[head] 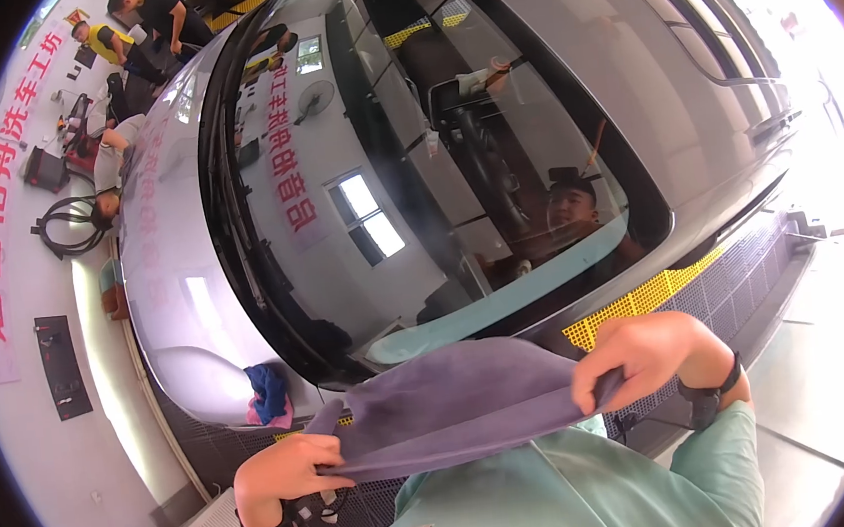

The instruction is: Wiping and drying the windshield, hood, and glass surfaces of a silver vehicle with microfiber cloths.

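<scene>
A grey-purple cloth (464, 403) stretches between my two hands in front of my chest. My left hand (289, 467) pinches its left end, and my right hand (645, 361) grips the right end. The lower edge of the cloth is drawn into a fold, while its upper part billows towards the car. Just beyond it is the dark windshield (402, 212) of a silver-grey car, full of reflections. On the near side of the car's hood (197, 358) lie a crumpled blue cloth (266, 390) and a pink cloth (285, 417) partly beneath it.
Yellow floor grating (644, 304) and dark grating (739, 273) run beside the car. At the upper left, a person in a yellow vest (106, 46) and one in black (163, 19) stand; another person (115, 158) bends by the hood. A coiled black hose (61, 227) hangs along the wall.
</scene>
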`<state>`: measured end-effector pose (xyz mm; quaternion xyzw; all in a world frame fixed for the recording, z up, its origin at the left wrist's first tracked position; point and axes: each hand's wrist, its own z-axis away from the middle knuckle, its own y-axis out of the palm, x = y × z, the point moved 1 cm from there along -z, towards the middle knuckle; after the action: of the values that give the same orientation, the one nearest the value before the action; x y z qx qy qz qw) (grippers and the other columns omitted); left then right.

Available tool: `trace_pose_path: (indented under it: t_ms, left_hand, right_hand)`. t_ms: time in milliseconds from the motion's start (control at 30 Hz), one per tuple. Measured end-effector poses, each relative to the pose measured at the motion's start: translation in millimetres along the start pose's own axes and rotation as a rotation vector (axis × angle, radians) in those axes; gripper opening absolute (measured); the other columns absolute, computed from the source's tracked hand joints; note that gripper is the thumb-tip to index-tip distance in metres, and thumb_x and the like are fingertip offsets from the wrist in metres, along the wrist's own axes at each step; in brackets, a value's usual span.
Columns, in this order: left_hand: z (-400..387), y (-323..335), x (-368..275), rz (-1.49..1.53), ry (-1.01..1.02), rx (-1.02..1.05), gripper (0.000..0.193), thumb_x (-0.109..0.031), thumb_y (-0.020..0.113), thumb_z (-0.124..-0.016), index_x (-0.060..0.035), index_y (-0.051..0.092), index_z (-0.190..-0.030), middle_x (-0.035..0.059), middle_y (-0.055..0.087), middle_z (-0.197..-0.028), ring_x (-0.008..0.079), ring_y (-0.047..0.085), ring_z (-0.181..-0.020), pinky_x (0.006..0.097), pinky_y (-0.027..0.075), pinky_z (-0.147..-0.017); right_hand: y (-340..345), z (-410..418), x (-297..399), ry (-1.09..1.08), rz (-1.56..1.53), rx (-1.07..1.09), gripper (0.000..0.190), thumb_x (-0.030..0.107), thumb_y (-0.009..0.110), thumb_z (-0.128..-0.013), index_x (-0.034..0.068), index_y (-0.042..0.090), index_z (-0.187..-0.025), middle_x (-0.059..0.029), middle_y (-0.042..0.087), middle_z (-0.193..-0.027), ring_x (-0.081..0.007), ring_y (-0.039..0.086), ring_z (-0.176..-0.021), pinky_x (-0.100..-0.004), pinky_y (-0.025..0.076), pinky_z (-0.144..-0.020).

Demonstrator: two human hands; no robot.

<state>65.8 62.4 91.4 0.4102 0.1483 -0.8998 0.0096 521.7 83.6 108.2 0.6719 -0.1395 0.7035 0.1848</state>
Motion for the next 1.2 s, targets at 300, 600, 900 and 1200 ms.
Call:
trace_pose_path:
  t_ms: [300,600,900,1200]
  left_hand:
    - [40,-8,25,0.484,0.606,-0.079,0.033,-0.032,0.073,-0.09,-0.0013,0.064,-0.081,0.009,0.067,-0.073,0.0282,0.063,-0.062,0.0444,0.052,-0.085]
    - [14,9,194,0.407,-0.036,-0.493,0.031,-0.03,0.068,-0.093,0.0006,0.07,-0.089,0.0037,0.07,-0.082,0.0123,0.063,-0.072,0.0292,0.049,-0.062]
    - [-203,46,16,1.275,0.049,-0.638,0.033,-0.02,0.053,-0.101,0.0006,0.055,-0.127,0.0076,0.066,-0.112,0.0171,0.066,-0.099,0.0301,0.052,-0.087]
    - [-204,44,-3,1.731,0.004,-0.592,0.054,-0.051,0.04,-0.101,-0.004,0.06,-0.12,0.0079,0.067,-0.102,0.0217,0.066,-0.093,0.0346,0.052,-0.08]
  right_hand:
    - [-16,50,24,-0.366,-0.063,-0.198,0.014,0.008,0.075,-0.086,-0.005,0.075,-0.092,-0.0143,0.063,-0.08,-0.0239,0.061,-0.069,-0.0314,0.048,-0.06]
    - [-9,49,-84,-0.016,-0.737,-1.098,0.019,0.023,0.066,-0.095,0.004,0.066,-0.094,-0.0022,0.065,-0.086,-0.0114,0.06,-0.072,-0.0263,0.049,-0.063]
    - [74,-109,-139,0.028,-0.508,-1.011,0.014,0.01,0.065,-0.095,0.002,0.061,-0.106,0.0008,0.062,-0.094,-0.0061,0.057,-0.088,-0.0233,0.048,-0.077]
    - [99,-115,-123,-0.025,-0.029,-0.689,0.049,0.003,0.072,-0.084,-0.001,0.057,-0.131,-0.0147,0.065,-0.11,-0.021,0.066,-0.095,-0.0345,0.057,-0.086]
